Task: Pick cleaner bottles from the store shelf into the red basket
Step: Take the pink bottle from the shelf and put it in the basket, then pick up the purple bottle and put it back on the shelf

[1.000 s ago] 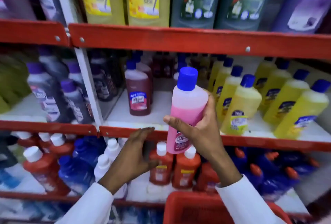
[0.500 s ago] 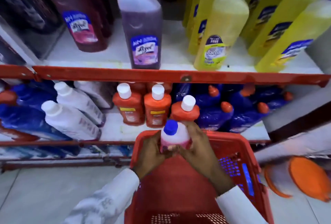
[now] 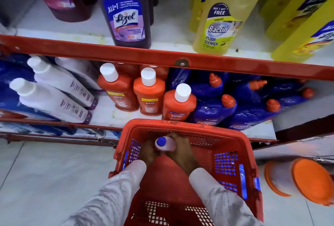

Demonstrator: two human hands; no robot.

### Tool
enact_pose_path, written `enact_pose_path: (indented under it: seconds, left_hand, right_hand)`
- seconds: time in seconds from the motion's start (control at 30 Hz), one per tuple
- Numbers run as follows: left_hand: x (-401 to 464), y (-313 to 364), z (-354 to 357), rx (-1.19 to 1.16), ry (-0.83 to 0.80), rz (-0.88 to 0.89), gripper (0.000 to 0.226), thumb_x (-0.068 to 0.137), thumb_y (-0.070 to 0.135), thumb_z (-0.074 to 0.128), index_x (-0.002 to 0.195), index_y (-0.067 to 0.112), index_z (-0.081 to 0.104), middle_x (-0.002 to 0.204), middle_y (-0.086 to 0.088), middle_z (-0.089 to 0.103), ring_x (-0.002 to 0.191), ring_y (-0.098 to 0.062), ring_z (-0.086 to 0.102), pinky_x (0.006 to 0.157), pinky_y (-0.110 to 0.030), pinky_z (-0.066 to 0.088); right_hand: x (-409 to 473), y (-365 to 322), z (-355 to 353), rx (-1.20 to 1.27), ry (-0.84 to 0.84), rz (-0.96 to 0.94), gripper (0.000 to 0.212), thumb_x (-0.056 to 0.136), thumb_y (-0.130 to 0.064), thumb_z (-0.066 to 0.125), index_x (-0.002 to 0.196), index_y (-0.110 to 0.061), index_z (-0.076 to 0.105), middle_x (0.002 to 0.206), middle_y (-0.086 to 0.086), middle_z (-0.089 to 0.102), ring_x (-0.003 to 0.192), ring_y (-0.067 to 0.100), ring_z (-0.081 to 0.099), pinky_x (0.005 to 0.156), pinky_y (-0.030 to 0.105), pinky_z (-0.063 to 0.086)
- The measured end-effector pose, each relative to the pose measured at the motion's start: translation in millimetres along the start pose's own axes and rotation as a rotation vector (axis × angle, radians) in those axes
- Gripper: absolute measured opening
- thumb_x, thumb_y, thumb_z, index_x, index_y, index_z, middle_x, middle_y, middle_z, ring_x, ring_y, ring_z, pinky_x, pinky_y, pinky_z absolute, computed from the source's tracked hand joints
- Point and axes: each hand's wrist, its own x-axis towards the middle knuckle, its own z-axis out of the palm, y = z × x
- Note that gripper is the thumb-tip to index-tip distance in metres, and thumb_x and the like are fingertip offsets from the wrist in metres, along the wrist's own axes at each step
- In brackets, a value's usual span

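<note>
Both hands reach deep into the basket [image 3: 249, 146] by its far wall, the left hand [image 3: 148, 150] and right hand [image 3: 181, 150] clasping the bottle [image 3: 167, 144] between them, its long axis upright with the blue cap up, equally near each hand.

Illumination is bright, even and diffuse, with no hard shadows on the floor [image 3: 45, 171]. The compartment beneath the red shelf rail [image 3: 162, 57] is darker, shaded by the shelf above. Soft highlights show on the wrapped blue bottles [image 3: 213, 111]. Wide-angle distortion bows the rail and stretches the yellow bottles [image 3: 307, 17] at the right edge. The orange lids [image 3: 310, 180] at lower right are smeared by motion blur. Central labels read sharply; the sleeves [image 3: 112, 198] appear soft.
</note>
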Motion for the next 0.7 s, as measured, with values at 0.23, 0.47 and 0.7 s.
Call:
enact_pose_path:
  seconds: [0.23,0.47,0.7]
  left_hand:
    - [-35,31,-48,0.114,-0.016,0.217,0.05,0.072,-0.009,0.058,0.118,0.012,0.066,0.119,-0.015,0.071,0.113,-0.03,0.064,0.101,-0.036,0.048]
    - [-87,91,-154,0.412,0.348,0.68,0.027,0.083,0.019,0.062,0.109,0.025,0.064,0.11,-0.003,0.071,0.1,-0.026,0.065,0.087,-0.036,0.054]
    - [-72,135,-236,0.49,0.832,0.825,0.044,0.083,0.035,0.061,0.124,0.021,0.055,0.136,-0.006,0.056,0.122,-0.031,0.049,0.101,-0.047,0.042]
  right_hand:
    - [-3,-14,-16,-0.135,-0.048,-0.048,0.044,0.071,-0.014,0.079,0.114,-0.015,0.072,0.115,0.006,0.077,0.107,0.024,0.071,0.097,0.033,0.051]
    - [-19,-104,-72,-0.186,0.292,-0.244,0.026,0.079,-0.026,0.068,0.104,-0.031,0.069,0.1,-0.01,0.076,0.087,0.013,0.073,0.079,0.034,0.058]
    - [6,-218,-107,0.009,0.791,-0.476,0.032,0.08,-0.018,0.07,0.11,-0.025,0.064,0.108,-0.003,0.068,0.098,0.023,0.066,0.086,0.042,0.056]
